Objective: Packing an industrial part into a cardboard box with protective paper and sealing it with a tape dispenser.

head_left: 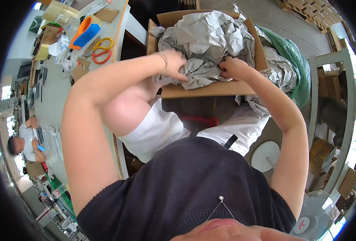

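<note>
Fingers of the left hand point(173, 64) are parted from the thumb and rest loosely on crumpled gray packing paper point(202, 34); those of the right hand point(236, 68) curl against the same paper, their tips partly buried, so whether they grip it I cannot tell. That paper fills and mounds above an open cardboard box point(210, 92) sitting just beyond the person's knees. Right of the box, a green plastic sack point(300, 60) bulges with more crumpled paper. On the workbench point(51, 106) to the left lie scissors point(102, 48) with yellow and red handles. Farther out, a co-worker point(26, 138) is at the bench's far side, and an electric fan point(314, 213) stands lower right.
</note>
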`<control>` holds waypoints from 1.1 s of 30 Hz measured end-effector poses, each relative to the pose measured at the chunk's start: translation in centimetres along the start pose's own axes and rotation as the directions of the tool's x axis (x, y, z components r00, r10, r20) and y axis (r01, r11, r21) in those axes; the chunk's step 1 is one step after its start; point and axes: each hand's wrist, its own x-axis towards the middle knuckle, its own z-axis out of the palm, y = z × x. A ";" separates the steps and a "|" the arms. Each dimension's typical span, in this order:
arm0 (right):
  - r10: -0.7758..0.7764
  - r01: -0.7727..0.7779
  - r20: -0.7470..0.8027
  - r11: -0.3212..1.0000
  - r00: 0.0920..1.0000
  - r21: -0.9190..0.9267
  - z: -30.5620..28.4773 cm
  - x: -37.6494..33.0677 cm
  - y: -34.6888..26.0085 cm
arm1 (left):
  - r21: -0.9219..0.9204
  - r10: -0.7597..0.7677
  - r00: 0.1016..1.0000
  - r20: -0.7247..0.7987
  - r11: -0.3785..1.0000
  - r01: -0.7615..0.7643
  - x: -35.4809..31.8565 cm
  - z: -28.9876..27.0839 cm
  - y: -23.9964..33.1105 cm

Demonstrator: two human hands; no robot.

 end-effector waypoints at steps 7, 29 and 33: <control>-0.058 0.053 0.092 0.997 0.994 0.053 2.7 3.1 2.6 | -0.157 0.074 0.985 0.156 0.986 -0.049 4.7 4.9 -0.8; 0.176 -0.259 -0.271 0.914 0.946 -0.311 -4.6 -2.4 4.1 | 0.084 0.190 0.963 0.189 0.974 -0.209 2.3 -1.0 3.5; 0.088 -0.097 -0.099 0.991 0.991 -0.091 -1.4 -2.4 4.2 | 0.453 0.607 0.405 -0.684 0.788 -0.416 1.2 -5.8 5.6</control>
